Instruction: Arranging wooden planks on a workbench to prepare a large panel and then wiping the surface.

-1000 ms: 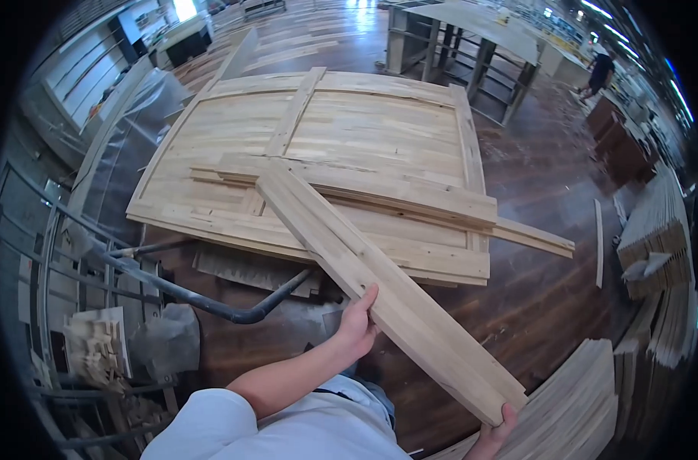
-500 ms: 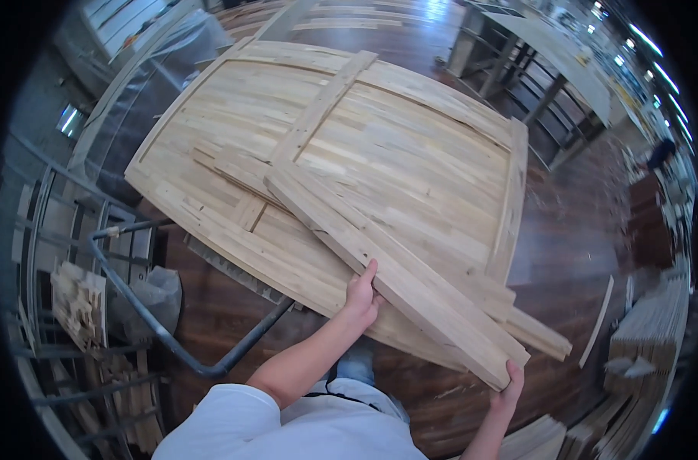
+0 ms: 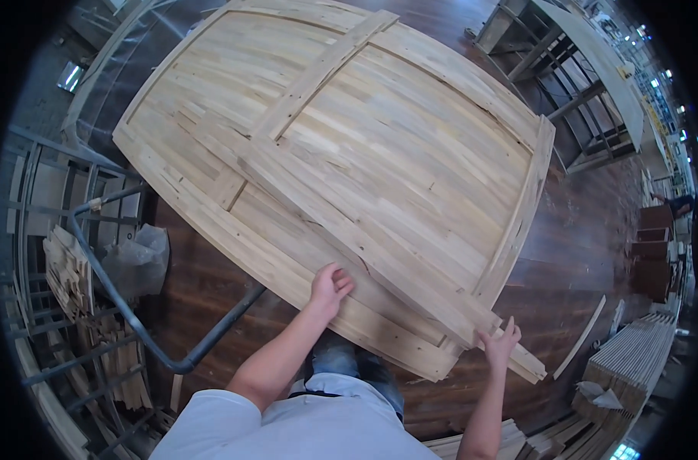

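Observation:
A large pale wooden panel [image 3: 410, 138], framed along its edges with a crossbar [image 3: 318, 73], lies in front of me. Long wooden boards [image 3: 341, 234] rest diagonally over its near part, their right ends reaching past the panel's right corner. My left hand [image 3: 332, 290] hovers over the near edge of the panel, fingers loosely bent and apart, holding nothing. At the right end of the boards is my right hand [image 3: 500, 341], its fingers spread; the thumb side is close to or touching the board end.
A bent dark metal tube [image 3: 134, 314] juts out at the left, beside a metal rack [image 3: 27, 230] with wood offcuts and a plastic bag [image 3: 138, 257]. Stacked slats [image 3: 632, 353] stand at right. A metal-framed table [image 3: 586, 69] is at far right. A loose strip [image 3: 580, 337] lies on the floor.
Both hands have let go of the board they gripped, and it has come down onto the panel beside the other boards. My left hand has moved left; the view has shifted too.

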Demonstrator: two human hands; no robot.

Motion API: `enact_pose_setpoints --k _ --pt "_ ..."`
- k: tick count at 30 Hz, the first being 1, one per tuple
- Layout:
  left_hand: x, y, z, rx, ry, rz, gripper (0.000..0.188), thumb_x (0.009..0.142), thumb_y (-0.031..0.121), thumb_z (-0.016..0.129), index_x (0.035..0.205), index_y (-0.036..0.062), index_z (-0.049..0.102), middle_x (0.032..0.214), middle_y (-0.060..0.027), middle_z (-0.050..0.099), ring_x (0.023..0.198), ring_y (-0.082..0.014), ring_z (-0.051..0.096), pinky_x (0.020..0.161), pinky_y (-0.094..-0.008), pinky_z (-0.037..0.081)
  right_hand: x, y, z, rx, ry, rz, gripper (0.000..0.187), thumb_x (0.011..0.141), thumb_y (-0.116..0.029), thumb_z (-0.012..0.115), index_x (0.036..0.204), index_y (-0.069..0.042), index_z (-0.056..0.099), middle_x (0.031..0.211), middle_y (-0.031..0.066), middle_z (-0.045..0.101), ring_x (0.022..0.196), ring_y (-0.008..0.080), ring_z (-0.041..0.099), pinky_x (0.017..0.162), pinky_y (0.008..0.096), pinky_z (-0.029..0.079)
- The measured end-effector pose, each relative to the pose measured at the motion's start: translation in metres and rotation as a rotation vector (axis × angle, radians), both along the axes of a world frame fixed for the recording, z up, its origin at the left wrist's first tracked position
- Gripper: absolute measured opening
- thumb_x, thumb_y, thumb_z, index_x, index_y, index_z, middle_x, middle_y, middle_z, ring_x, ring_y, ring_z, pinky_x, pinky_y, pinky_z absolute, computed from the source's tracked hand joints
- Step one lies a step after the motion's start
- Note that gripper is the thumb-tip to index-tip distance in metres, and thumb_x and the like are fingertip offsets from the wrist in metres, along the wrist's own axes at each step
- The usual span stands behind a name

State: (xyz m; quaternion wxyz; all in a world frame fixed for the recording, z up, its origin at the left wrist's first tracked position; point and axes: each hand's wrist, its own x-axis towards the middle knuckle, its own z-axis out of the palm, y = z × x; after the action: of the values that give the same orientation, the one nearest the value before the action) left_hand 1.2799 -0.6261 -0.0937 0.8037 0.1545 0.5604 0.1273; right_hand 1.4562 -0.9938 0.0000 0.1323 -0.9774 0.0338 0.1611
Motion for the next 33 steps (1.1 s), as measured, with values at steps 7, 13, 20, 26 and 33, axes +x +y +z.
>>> enact_pose_setpoints --k 7,13,20,26,33 --pt "0.015 0.029 -0.054 -0.103 0.096 0.094 0.060 0.080 0.053 0.057 0.115 0.0067 0.042 0.098 -0.0093 0.055 0.094 -0.0261 0.054 0.084 -0.0458 0.045 0.042 0.126 -0.030 0.310 0.050 0.469 0.073 0.071 -0.038 0.073 0.126 0.002 0.047 0.133 0.0245 0.041 0.128 0.0369 0.035 0.105 0.0427 0.030" --pt "0.048 0.055 -0.086 -0.086 -0.124 0.215 0.080 0.083 0.068 0.040 0.136 0.0086 0.035 0.128 -0.0162 0.046 0.113 -0.0289 0.047 0.097 -0.0468 0.035 0.090 0.213 -0.095 0.447 0.781 0.544 0.066 0.087 -0.057 0.044 0.130 -0.006 0.047 0.133 0.0134 0.048 0.124 0.0298 0.041 0.103 0.0383 0.032" --pt "0.052 0.067 -0.081 -0.022 -0.371 0.271 0.082 0.085 0.071 0.026 0.143 0.0133 0.026 0.145 -0.0093 0.033 0.133 -0.0294 0.030 0.108 -0.0454 0.023 0.082 0.235 -0.106 0.185 0.985 0.411 0.074 0.087 -0.066 0.036 0.129 -0.008 0.050 0.123 0.0112 0.056 0.111 0.0194 0.052 0.095 0.0320 0.037" --pt "0.069 0.055 -0.089 -0.048 -0.565 0.487 0.078 0.087 0.067 0.027 0.140 0.0103 0.032 0.141 -0.0094 0.038 0.128 -0.0280 0.037 0.107 -0.0387 0.029 0.081 0.221 -0.137 0.183 1.234 0.033 0.071 0.087 -0.062 0.041 0.132 -0.007 0.047 0.126 0.0118 0.055 0.114 0.0202 0.051 0.097 0.0316 0.036" --pt "0.041 0.038 -0.053 -0.045 -0.512 0.476 0.066 0.090 0.059 0.027 0.134 0.0109 0.039 0.129 -0.0094 0.048 0.116 -0.0284 0.049 0.099 -0.0410 0.041 0.042 0.202 -0.078 0.216 1.145 0.160 0.072 0.087 -0.062 0.041 0.131 -0.006 0.048 0.130 0.0144 0.051 0.119 0.0232 0.047 0.101 0.0326 0.034"
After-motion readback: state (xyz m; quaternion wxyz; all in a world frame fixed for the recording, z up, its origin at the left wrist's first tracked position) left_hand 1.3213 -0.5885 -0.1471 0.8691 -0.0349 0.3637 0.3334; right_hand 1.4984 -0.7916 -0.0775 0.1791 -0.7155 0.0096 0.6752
